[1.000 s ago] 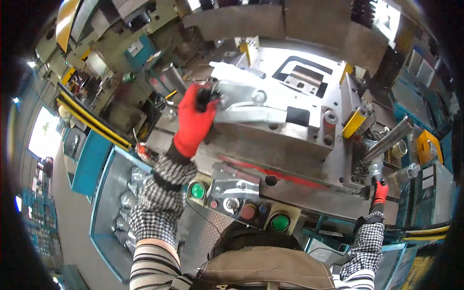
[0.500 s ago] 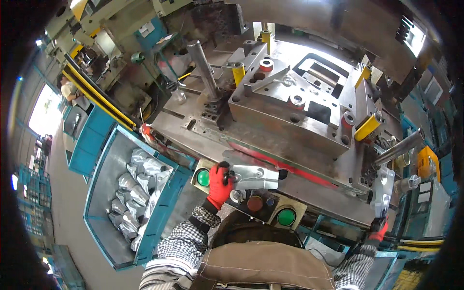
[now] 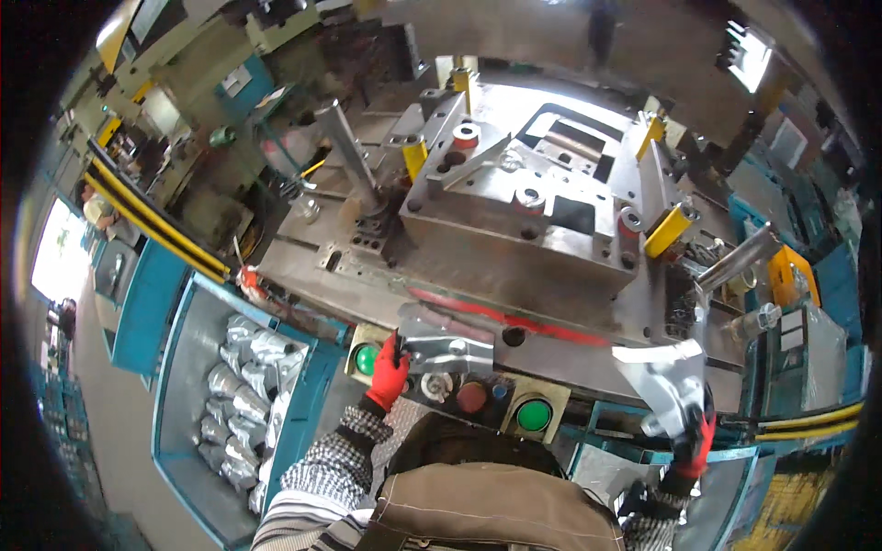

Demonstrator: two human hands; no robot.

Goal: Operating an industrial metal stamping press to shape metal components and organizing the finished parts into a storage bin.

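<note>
My left hand (image 3: 390, 372), in a red and black glove, is closed on the left end of a shiny stamped sheet-metal part (image 3: 464, 352). This part lies along the press table's front edge, just above the control panel (image 3: 470, 393) with its green buttons. On the right, my right hand (image 3: 695, 441), gloved the same way, grips a second bent stamped sheet-metal part (image 3: 663, 375) by its lower right side. That part is raised in front of the press table, tilted, its broad end toward the left. The fingertips of my right hand are partly hidden.
A steel die (image 3: 514, 230) with yellow posts sits on the press table (image 3: 303, 266). A thick guide pillar (image 3: 347, 151) rises at the left and another (image 3: 740, 257) at the right. At left, a blue bin (image 3: 170, 404) holds several metal parts. A person (image 3: 99, 211) is far left.
My right hand has swung its part leftward and turned its broad face into view. My left hand stays on its part at the table edge. The whole view has shifted somewhat.
</note>
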